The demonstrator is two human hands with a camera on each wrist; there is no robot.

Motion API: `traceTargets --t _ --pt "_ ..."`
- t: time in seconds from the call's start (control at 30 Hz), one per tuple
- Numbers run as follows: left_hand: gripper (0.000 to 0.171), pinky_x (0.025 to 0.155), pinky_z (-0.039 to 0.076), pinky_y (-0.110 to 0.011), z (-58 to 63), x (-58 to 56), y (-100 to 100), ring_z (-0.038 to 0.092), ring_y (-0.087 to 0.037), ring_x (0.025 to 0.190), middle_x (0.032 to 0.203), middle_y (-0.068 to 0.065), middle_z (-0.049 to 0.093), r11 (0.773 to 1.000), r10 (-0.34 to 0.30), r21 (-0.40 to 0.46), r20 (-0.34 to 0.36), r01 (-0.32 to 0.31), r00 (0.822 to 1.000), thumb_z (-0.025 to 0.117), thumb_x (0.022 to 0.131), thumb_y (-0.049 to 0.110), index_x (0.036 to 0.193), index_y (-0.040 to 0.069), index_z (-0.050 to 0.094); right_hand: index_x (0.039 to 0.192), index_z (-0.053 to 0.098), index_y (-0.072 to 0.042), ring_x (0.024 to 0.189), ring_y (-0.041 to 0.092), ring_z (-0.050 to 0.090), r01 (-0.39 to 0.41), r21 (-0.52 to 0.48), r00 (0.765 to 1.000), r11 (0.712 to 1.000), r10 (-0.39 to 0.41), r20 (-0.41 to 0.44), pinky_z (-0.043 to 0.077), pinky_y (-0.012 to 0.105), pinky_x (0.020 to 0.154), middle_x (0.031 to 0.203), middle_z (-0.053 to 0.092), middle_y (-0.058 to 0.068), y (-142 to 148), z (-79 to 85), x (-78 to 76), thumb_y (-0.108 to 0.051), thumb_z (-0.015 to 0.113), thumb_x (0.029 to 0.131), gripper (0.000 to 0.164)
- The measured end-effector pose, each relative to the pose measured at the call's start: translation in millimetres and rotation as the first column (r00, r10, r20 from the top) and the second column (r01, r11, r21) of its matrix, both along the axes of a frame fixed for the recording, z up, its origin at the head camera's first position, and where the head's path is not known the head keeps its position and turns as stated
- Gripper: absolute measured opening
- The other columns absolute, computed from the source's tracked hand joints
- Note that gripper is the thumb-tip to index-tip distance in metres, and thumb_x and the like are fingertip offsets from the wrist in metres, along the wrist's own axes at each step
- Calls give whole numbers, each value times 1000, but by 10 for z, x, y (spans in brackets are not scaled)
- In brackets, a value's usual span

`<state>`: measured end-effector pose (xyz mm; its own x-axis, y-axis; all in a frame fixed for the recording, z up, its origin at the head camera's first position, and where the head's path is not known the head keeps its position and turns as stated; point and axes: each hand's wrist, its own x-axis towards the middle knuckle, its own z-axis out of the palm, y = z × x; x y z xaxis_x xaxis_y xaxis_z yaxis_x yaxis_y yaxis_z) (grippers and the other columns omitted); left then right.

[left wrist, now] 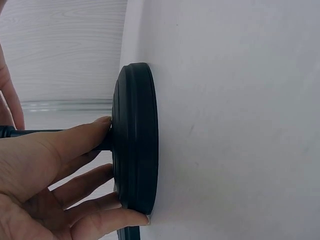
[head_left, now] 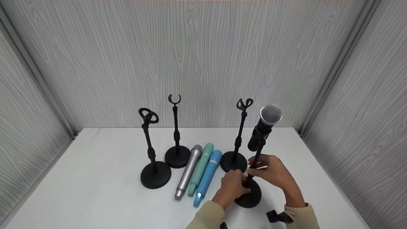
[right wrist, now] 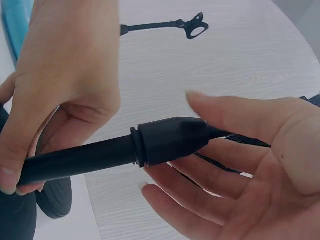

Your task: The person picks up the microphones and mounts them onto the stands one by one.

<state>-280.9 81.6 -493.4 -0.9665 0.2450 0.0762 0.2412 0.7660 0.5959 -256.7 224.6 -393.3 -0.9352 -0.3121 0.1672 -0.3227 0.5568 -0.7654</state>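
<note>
A black microphone stand (head_left: 249,195) with a round base stands at the right, holding a silver-headed black microphone (head_left: 270,115) in its clip. My left hand (head_left: 233,186) grips the foot of its pole; in the left wrist view the thumb lies along the pole and the fingers reach down the base (left wrist: 135,140). Around the pole's collar (right wrist: 172,141), my right hand (head_left: 270,170) is loosely spread, its thumb apart from the collar and its fingers behind it. The microphone is out of both wrist views.
Silver (head_left: 188,171), green (head_left: 201,168) and blue (head_left: 208,176) microphones lie side by side left of my hands. Bare stands rise at the left (head_left: 155,175), back middle (head_left: 177,156) and behind my hands (head_left: 233,160). Grey panels (head_left: 190,63) enclose the white table (head_left: 105,190).
</note>
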Motion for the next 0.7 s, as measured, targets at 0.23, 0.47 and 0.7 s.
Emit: traceTargets --t 0.23,0.47,0.7 --pt "23 74 54 -33 4 5 -3 64 -11 78 80 4 71 1000 -4 -7 -18 4 1000 84 71 27 89 15 75 84 68 -13 74 16 69 160 65 986 985 -157 -51 54 30 65 81 72 1 22 -187 -108 -24 83 72 23" --pt "20 72 54 -32 -4 2 -4 63 -10 77 77 6 71 1000 -11 -10 -28 11 1000 84 71 27 86 16 76 84 69 -11 70 14 68 133 42 991 990 -131 -41 53 26 63 78 72 2 26 -188 -107 -18 81 73 18" --pt "20 73 54 -31 2 11 -8 63 -9 77 78 5 71 1000 -12 -2 -30 12 999 83 72 26 88 16 76 90 70 -6 82 19 70 35 5 999 999 -35 -12 56 27 69 86 71 8 67 -185 -128 -11 78 76 17"
